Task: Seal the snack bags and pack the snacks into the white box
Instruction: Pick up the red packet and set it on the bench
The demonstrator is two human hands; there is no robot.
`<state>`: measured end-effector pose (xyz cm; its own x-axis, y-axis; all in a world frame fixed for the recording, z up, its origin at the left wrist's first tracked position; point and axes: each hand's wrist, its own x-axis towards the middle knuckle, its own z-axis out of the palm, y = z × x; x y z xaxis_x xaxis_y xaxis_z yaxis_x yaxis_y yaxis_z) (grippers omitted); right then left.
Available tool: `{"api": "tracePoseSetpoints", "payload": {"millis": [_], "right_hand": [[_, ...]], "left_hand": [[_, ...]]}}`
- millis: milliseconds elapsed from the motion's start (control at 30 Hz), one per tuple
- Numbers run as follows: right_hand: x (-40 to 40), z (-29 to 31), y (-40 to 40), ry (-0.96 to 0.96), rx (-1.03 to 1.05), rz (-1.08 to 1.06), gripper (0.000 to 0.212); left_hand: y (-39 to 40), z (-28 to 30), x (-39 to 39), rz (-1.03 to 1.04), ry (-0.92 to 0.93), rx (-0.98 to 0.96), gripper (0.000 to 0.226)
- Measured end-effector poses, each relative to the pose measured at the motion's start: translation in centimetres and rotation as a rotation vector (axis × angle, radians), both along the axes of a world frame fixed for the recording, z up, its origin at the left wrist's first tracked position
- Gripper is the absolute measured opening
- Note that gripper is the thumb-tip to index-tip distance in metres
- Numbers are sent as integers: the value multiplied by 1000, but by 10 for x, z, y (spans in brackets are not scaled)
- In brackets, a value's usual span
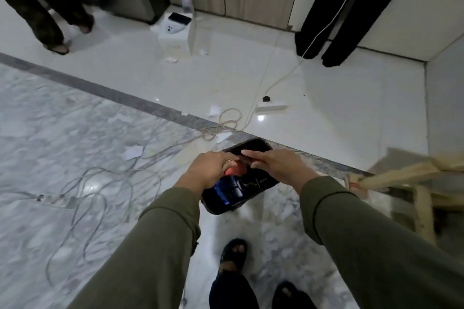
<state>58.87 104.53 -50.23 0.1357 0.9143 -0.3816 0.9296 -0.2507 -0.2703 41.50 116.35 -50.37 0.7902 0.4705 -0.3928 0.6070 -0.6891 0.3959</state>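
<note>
Standing person's left hand (208,170) pinches something small and red; right hand (273,165), fingers straight, touches black bin (226,204). Loose cables (105,183) on floor risk tripping.

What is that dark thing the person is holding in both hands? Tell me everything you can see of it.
It is a phone, a flat dark slab with rounded corners in what looks like a black case. It is held tilted over the marble floor, screen up. The screen is lit, showing blue and red patches too blurred to read. The left hand grips its left edge with curled fingers; the right hand lies over the upper part, fingers stretched across the glass. The far end is dark and glossy.
</note>
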Motion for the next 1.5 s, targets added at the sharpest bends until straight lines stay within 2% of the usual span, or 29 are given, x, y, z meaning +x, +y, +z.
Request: {"api": "tracePoseSetpoints", "payload": {"millis": [200,333,467,667,867,1033,1200,1500], "right_hand": [[6,-62,30,-1,-136,47,58],[8,-46,33,-78,-132,38,69],[18,14,33,-99,-89,-44,69],[41,134,31,-108,32,-242,61],[72,258,-4,-186,117,-409,58],[91,335,-69,-291,214,-574,57],[91,387,-163,-385,237,-740,56],[51,433,-395,-509,209,-1074,56]], "left_hand": [[20,-55,-2,36,69,-77,38],[32,-41,1,15,104,-73,50],[46,20,18,-32,106,-41,60],[68,148,61,-146,69,68,66],[59,270,123,-267,-81,182,69],[8,341,169,-410,-239,261,68],[-71,388,202,-557,-353,285,68],[-298,432,232,-890,-467,219,70]]}}
